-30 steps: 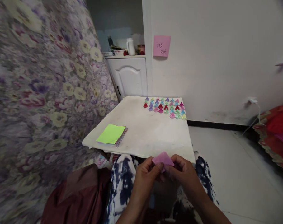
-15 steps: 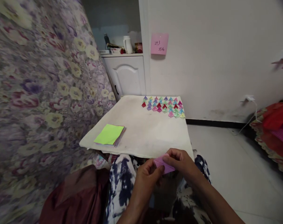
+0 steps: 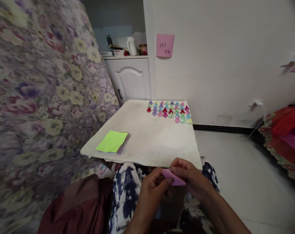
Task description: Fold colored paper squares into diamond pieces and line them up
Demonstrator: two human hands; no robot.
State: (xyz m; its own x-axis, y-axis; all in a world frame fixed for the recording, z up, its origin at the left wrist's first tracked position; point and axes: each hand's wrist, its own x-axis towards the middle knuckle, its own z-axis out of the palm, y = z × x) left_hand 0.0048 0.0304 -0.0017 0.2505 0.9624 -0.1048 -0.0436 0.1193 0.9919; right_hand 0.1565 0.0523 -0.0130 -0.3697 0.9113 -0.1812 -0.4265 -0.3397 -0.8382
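Observation:
Between my two hands is a small pink folded paper (image 3: 174, 179), held just off the table's near edge and above my lap. My left hand (image 3: 154, 187) pinches its left side, thumb on top. On the upper right side, my right hand (image 3: 188, 174) grips it with thumb and bent fingers. The fingers underneath the paper are partly hidden. A stack of square paper sheets (image 3: 112, 142), bright green on top, lies at the left of the cream-covered table (image 3: 147, 136). Several small folded paper pieces (image 3: 171, 111) in many colours stand in rows at the far right corner.
A floral curtain (image 3: 52, 97) hangs along the left. Behind the table stand a white cabinet (image 3: 130, 78) and a wall with a pink note (image 3: 165, 45). Dark red cloth (image 3: 76, 204) lies at lower left. A red cloth-covered thing (image 3: 288, 130) sits at right, near a white cord (image 3: 265, 118).
The pink paper now looks narrower and more folded, and it has dropped slightly. Both hands have moved a little lower with it. The whole view has shifted slightly.

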